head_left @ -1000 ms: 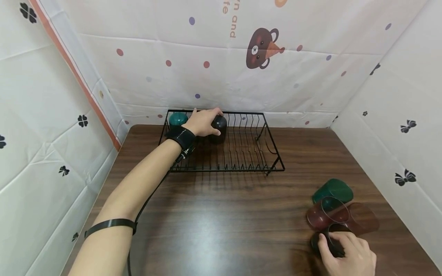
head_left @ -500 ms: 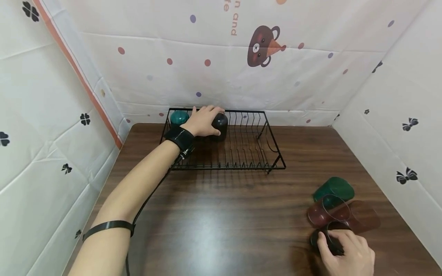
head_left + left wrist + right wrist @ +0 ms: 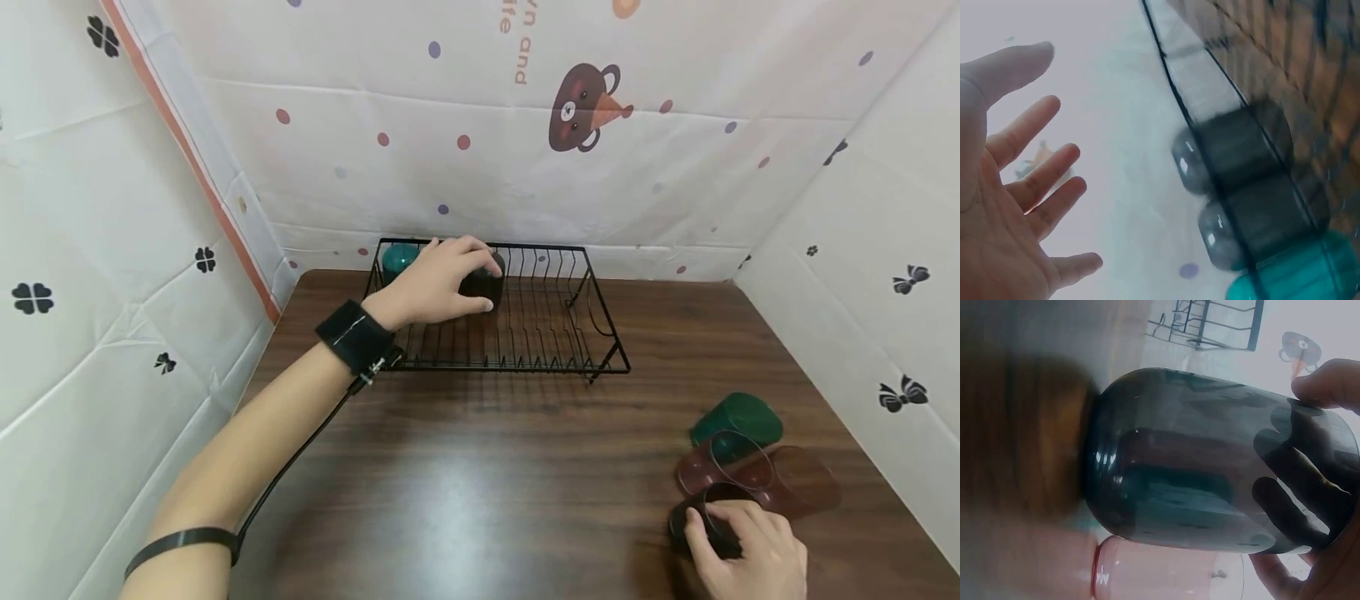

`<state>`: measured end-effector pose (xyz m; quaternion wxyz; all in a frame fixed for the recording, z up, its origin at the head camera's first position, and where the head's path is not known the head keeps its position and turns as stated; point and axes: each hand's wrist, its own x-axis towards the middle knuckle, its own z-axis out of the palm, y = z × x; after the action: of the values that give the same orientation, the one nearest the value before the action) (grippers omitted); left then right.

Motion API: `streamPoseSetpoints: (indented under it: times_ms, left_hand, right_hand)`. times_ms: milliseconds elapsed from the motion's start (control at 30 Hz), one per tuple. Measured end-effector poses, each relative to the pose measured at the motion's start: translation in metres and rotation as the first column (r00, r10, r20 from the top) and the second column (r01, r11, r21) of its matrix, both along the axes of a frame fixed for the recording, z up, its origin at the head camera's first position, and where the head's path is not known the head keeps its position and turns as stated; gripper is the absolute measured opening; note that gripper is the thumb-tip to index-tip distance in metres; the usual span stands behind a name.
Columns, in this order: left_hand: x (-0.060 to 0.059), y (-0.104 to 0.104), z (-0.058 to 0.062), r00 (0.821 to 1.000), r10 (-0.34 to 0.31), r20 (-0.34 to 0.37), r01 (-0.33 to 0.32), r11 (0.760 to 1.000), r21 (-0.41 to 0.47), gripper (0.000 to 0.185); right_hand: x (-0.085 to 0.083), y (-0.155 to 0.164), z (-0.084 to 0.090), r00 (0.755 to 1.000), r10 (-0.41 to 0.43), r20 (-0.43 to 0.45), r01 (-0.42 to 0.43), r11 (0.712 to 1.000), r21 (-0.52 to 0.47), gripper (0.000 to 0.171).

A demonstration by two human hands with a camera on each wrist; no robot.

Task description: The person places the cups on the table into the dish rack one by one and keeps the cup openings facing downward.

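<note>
- Clearly the right hand (image 3: 750, 554) is the nearer one to the dark cup (image 3: 701, 525): its grip is wrapped around that cup, fingers inside the rim.
- That cup lies on its side on the tabletop (image 3: 487, 483), long axis pointing away from the palm, touching the red cup (image 3: 723, 475); the green cup (image 3: 738, 417) lies beyond.
- Far off, the left hand (image 3: 438, 283) hangs released, fingers spread, above the black cups (image 3: 1241, 181) in the wire rack (image 3: 592, 350).
</note>
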<state>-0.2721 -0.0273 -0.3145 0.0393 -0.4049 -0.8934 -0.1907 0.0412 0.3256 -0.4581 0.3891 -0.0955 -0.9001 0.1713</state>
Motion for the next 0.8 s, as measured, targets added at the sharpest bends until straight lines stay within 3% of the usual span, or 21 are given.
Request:
streamPoseSetpoints:
  times_ms: [267,400,600,800]
  left_hand:
    - [0.06,-0.014,-0.006,0.985,-0.166,-0.051,0.172,0.972,0.16,0.03]
    - [0.085,-0.026,-0.017,0.978,-0.199,-0.067,0.209,0.952,0.223,0.028]
    - [0.115,-0.043,-0.042,0.976,-0.211,-0.06,0.219,0.932,0.288,0.025]
    - [0.139,-0.058,-0.073,0.982,-0.182,0.053,0.158,0.941,0.298,0.025]
  right_hand:
    - [-0.006,-0.008,0.005,0.994,0.071,0.082,-0.069,0.997,-0.024,0.012]
    - [-0.011,-0.018,0.008,0.985,0.123,0.117,-0.118,0.992,-0.053,0.014]
    - [-0.019,-0.032,0.007,0.971,0.202,0.125,-0.195,0.978,-0.069,0.019]
    - [-0.027,-0.046,0.01,0.955,0.249,0.162,-0.238,0.968,-0.084,0.02]
